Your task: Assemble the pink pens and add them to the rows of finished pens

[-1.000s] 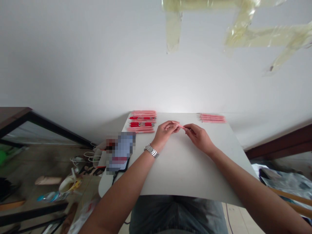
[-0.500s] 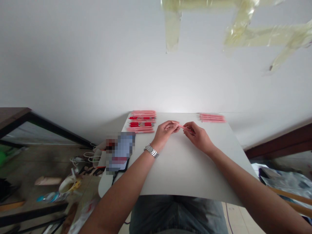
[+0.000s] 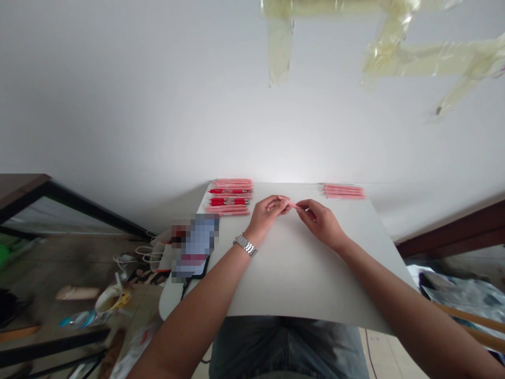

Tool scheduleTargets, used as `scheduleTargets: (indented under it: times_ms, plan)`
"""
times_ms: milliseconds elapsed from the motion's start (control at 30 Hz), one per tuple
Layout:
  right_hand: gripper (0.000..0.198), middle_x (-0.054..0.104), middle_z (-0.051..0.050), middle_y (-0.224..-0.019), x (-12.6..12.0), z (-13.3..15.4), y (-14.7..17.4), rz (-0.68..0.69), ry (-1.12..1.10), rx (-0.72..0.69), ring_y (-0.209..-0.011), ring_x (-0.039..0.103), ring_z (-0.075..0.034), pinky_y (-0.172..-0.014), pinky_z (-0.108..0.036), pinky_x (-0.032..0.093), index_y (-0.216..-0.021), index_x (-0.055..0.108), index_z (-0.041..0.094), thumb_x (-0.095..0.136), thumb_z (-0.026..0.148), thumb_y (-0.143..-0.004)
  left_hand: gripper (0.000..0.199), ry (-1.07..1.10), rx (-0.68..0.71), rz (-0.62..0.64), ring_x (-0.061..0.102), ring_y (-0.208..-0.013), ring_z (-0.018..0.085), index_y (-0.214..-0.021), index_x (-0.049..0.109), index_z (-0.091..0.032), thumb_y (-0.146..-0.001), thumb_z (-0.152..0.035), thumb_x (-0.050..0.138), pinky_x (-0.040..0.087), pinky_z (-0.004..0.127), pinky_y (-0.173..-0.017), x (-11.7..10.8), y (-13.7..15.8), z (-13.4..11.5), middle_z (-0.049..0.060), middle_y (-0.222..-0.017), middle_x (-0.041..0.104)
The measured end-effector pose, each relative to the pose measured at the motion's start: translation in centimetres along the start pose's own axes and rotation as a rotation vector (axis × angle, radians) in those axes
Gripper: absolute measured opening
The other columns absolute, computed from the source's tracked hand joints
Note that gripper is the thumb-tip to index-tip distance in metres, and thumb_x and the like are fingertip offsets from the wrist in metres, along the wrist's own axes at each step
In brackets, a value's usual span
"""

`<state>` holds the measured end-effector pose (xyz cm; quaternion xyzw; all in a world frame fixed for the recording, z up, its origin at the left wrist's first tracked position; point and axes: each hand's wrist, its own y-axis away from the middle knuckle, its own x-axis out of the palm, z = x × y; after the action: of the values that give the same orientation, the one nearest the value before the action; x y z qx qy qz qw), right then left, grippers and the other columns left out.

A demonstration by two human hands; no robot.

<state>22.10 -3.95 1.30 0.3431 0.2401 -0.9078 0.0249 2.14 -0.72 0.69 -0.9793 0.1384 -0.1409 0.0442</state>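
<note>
A slim pink pen (image 3: 292,205) is stretched between my two hands above the middle of the white table. My left hand (image 3: 270,209), with a metal watch on its wrist, pinches the pen's left end. The fingers of my right hand (image 3: 319,218) are closed around its right part and hide that end. To the left lies a group of pink pens (image 3: 232,209) together with red pens (image 3: 229,201) that have silvery tips. On the right, several pink pens (image 3: 344,191) lie side by side near the wall.
A phone (image 3: 196,245), blurred by pixels, rests at the left edge of the white table (image 3: 300,279), with a cable hanging from it. The wall (image 3: 177,105) rises right behind the table. A dark-framed desk (image 3: 23,189) stands at left; a bottle (image 3: 81,319) lies on the floor.
The fingers of my right hand have shifted slightly on the pen and cover more of its right end. My left hand and the laid-out pens look the same.
</note>
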Motion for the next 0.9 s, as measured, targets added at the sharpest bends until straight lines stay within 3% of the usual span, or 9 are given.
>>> scheduleTargets:
  times_ms: [467, 667, 767, 900]
  plan:
    - [0.018, 0.071, -0.002, -0.087, 0.35, -0.50, 0.24, 0.017, -0.027, 0.055, -0.070, 0.062, -0.016, -0.065, -0.027, 0.047, -0.108, 0.060, 0.024, 0.059, 0.037, -0.096, 0.036, -0.003, -0.003, -0.007, 0.073, -0.092, 0.020, -0.103, 0.077, -0.015, -0.085, -0.046, 0.080, 0.058, 0.038, -0.094, 0.04, -0.02, 0.15, 0.010, -0.101, 0.077]
    - [0.027, 0.071, -0.004, -0.086, 0.04, -0.05, 0.11, 0.043, -0.038, 0.016, -0.073, 0.063, -0.018, -0.070, -0.030, 0.049, -0.117, 0.063, 0.022, 0.051, 0.041, -0.103, 0.035, -0.017, 0.005, -0.012, 0.073, -0.090, 0.019, -0.101, 0.077, -0.015, -0.085, -0.046, 0.079, 0.059, 0.036, -0.093, 0.06, -0.06, -0.01, 0.010, -0.103, 0.077]
    - [0.032, 0.071, -0.006, -0.087, -0.05, 0.05, -0.04, 0.044, -0.042, -0.035, -0.077, 0.064, -0.019, -0.073, -0.032, 0.049, -0.115, 0.067, 0.022, 0.042, 0.041, -0.107, 0.035, -0.020, 0.006, -0.016, 0.073, -0.090, 0.018, -0.102, 0.077, -0.015, -0.085, -0.046, 0.079, 0.059, 0.036, -0.093, 0.05, -0.05, -0.07, 0.010, -0.103, 0.077]
    - [0.029, 0.071, -0.005, -0.087, 0.07, -0.16, -0.11, 0.025, -0.030, -0.034, -0.074, 0.063, -0.019, -0.071, -0.031, 0.048, -0.110, 0.068, 0.023, 0.046, 0.041, -0.106, 0.034, -0.018, 0.008, -0.023, 0.073, -0.089, 0.018, -0.102, 0.077, -0.015, -0.085, -0.044, 0.079, 0.059, 0.036, -0.093, 0.05, -0.04, -0.04, 0.010, -0.101, 0.077]
